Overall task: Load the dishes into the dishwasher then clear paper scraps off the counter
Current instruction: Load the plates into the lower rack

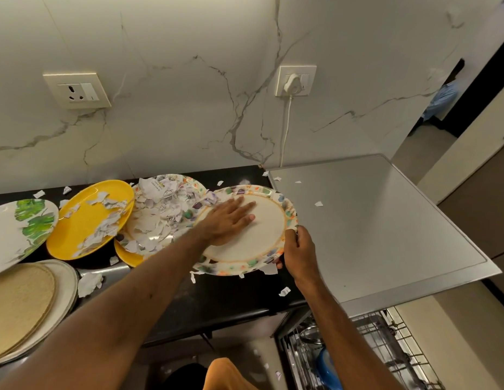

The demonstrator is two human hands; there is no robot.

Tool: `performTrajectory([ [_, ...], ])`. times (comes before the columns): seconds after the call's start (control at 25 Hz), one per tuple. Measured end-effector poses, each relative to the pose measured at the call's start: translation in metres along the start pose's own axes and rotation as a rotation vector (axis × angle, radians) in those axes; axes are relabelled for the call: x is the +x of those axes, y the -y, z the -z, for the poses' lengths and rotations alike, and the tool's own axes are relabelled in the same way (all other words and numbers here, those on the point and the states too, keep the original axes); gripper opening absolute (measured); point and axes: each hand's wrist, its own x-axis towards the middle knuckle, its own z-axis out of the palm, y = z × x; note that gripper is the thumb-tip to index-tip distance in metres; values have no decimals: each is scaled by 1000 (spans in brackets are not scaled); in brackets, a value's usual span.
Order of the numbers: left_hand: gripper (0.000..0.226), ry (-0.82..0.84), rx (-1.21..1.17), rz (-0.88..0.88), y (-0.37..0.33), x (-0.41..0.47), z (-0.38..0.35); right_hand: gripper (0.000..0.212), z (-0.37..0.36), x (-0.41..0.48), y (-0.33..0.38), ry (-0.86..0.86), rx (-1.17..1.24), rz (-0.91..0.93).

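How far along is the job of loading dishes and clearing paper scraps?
Little looks done: the dishwasher rack holds a blue item. In hand: the right hand grips the spotted plate, the left hand lies flat on it. Left: the yellow plate, the leaf plate and paper scraps on the counter.

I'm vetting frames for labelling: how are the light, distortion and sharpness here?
Head view: dim, warm, even light with soft shadows; the wide-angle lens bows the counter edge and wall seams; faint sheen on the dishwasher top; left hand, right hand and dotted plate are sharp; the rack below is dark and softer.
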Motion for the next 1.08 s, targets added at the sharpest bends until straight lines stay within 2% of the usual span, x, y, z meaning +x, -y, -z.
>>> performTrajectory([
  [0.12,70,-61,136,100,40,-13,15,19,10,-4,-1,33,6,25],
  [0.2,66,-129,231,193,59,-23,18,19,12,-3,-4,37,15,27],
  [0.28,63,-223,160,466,77,-32,19,18,14,-1,-7,4,22,19],
  [0.36,69,-282,10,721,89,-37,22,17,16,2,-11,-35,28,11],
  [0.4,71,-312,-40,736,89,-37,22,17,17,4,-12,-51,34,7],
  [0.48,74,-361,-212,554,80,-30,22,16,15,9,-14,-84,40,4],
  [0.56,80,-247,-435,301,61,-22,21,16,12,14,-16,-124,35,0],
  [0.6,84,-166,-483,234,54,-20,19,16,12,17,-16,-136,21,6],
  [0.64,88,-119,-492,226,53,-20,17,16,12,19,-16,-138,14,16],
  [0.68,87,-125,-496,294,56,-19,15,17,13,21,-17,-137,4,25],
  [0.76,71,-201,-449,523,65,-19,10,18,15,21,-21,-137,-11,36],
  [0.84,55,-237,-493,607,63,-19,8,17,15,19,-28,-148,-7,33],
  [0.96,50,-313,-944,541,43,-19,15,24,13,19,-46,-182,123,-40],
  [1.0,48,-329,-1031,512,35,-20,19,27,14,19,-51,-194,166,-67],
  [1.08,47,-336,-1050,442,23,-16,26,31,22,19,-60,-222,226,-104],
])
